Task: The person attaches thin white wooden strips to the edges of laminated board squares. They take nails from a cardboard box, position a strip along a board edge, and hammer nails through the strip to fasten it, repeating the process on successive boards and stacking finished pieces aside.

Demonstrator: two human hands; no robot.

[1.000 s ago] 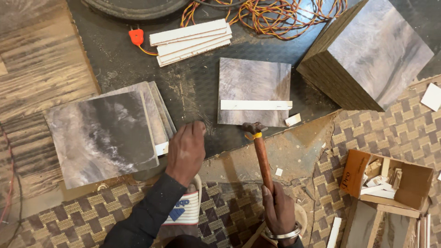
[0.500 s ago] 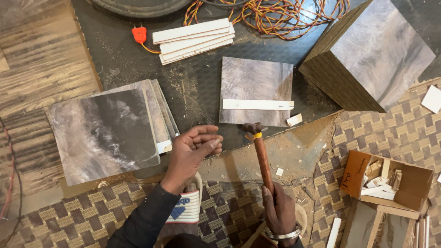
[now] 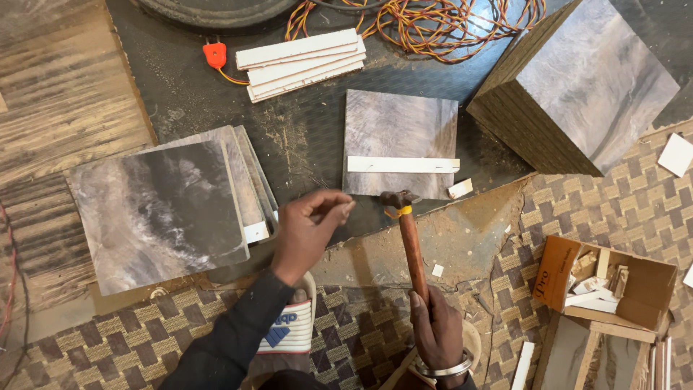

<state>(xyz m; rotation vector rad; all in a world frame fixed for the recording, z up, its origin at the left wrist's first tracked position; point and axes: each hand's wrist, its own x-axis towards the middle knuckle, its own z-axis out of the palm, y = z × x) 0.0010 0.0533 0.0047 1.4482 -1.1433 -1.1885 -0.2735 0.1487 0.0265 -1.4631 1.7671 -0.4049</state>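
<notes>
Pinching its fingertips, the left hand (image 3: 310,231) has lifted; right hand (image 3: 437,332) still grips hammer (image 3: 408,231).

Evenly lit, soft daylight, moderately bright. No hard shadows; only faint soft ones under left hand (image 3: 307,232) and hammer (image 3: 408,238). Mild sheen on far-right marbled block (image 3: 595,79), no real glare. Sharp across centre, grain and dust resolved. Slight wide-angle stretch at edges. Near bottom edge dimmer, slightly soft.

One hammer (image 3: 408,235), one cardboard box (image 3: 610,285), one orange plug (image 3: 214,55), one single marbled panel (image 3: 401,144), two stacks of marbled panels (image 3: 159,209) (image 3: 577,83).
</notes>
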